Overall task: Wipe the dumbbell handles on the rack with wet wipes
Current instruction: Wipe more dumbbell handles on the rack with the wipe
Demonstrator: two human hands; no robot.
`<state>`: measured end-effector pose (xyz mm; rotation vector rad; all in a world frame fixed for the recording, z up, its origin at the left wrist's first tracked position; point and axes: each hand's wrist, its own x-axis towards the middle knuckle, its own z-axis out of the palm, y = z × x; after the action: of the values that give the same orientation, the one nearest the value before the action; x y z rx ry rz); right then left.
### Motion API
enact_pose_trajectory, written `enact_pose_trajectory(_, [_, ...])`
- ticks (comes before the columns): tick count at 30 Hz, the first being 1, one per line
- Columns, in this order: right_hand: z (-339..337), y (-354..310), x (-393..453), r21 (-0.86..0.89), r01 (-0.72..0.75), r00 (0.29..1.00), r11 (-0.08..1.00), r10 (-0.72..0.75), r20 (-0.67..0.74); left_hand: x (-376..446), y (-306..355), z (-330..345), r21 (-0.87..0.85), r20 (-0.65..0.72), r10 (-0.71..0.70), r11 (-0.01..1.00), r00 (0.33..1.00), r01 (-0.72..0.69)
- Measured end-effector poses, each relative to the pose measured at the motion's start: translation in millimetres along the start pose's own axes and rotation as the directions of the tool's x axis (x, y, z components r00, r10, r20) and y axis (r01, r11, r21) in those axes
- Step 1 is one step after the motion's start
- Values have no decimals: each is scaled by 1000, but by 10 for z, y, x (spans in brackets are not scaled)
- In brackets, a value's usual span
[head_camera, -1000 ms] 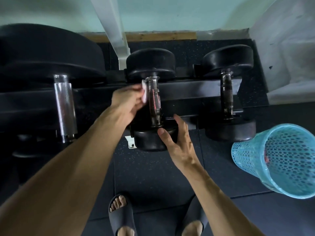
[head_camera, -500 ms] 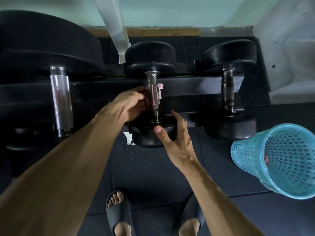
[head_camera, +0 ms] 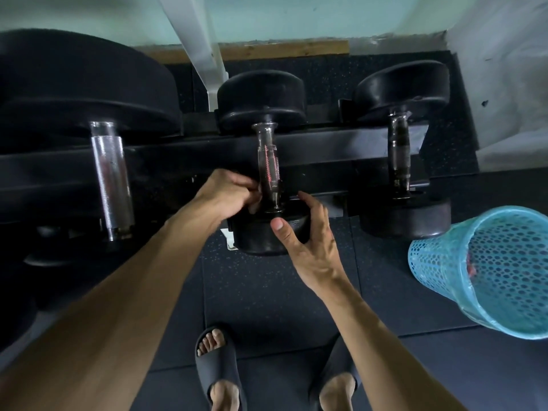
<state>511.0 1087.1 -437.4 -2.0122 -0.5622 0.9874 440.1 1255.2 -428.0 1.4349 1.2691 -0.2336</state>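
Fingers (head_camera: 250, 189) of the left hand (head_camera: 225, 194) curl against the near end of the middle dumbbell's handle (head_camera: 269, 170), low down by the front weight; a wet wipe is presumably bunched inside them, though no wipe can be made out from this angle. The right hand (head_camera: 308, 244) steadies the same dumbbell's front head (head_camera: 261, 232), thumb laid on its top face and the remaining fingers loosely curved round its right edge. The middle dumbbell lies across the dark rack (head_camera: 326, 149) between two others, its far head toward the wall. By the look of it the wiping stroke sits at the bottom of this handle, so this bar appears close to finished. To the left the bright knurled handle (head_camera: 111, 176) of a far larger dumbbell and to the right the dark handle (head_camera: 400, 155) of a similar-sized one are untouched by either hand; whether either is already clean cannot be told, so at least part of the rack may remain. A blue perforated basket (head_camera: 486, 268) lined with a bag stands tilted at the right on the rubber floor, likely for spent wipes, and sandalled feet (head_camera: 219, 369) show below
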Motion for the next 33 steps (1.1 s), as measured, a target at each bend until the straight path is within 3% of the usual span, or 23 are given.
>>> enact_pose_trajectory(5, [-7,-4,2,3,17,1000,1000,-17,7,80,128,22,-394,-168,-67,919,984,-4])
enact_pose_trajectory(6, [-6,2,4,7,18,1000,1000,-18,7,110,137,20,-401,-162,-76,916,984,4])
enact_pose_trajectory(10, [-3,-6,-12,15,6,1000,1000,-6,-8,-49,16,31,-148,-80,-43,988,996,30])
enact_pose_trajectory(13, [-5,3,-13,18,6,1000,1000,-6,-7,-103,70,28,-313,-181,-18,949,983,-40])
enact_pose_trajectory(17, [18,49,10,15,16,1000,1000,-16,-14,18,226,38,-578,-244,-33,808,969,-118])
enact_pose_trajectory(20, [29,47,9,24,18,999,1000,-17,-35,-93,81,92,-453,-198,-59,891,979,-38])
enact_pose_trajectory(22, [30,41,6,22,21,999,1000,-20,-37,-171,39,111,-349,-235,-29,936,972,-56])
enact_pose_trajectory(27, [22,43,14,31,2,1000,1000,-2,-7,-14,447,69,-603,-352,3,764,936,-229])
enact_pose_trajectory(33, [15,10,-4,29,0,1000,1000,0,-20,-252,141,175,-444,-290,14,884,957,-147])
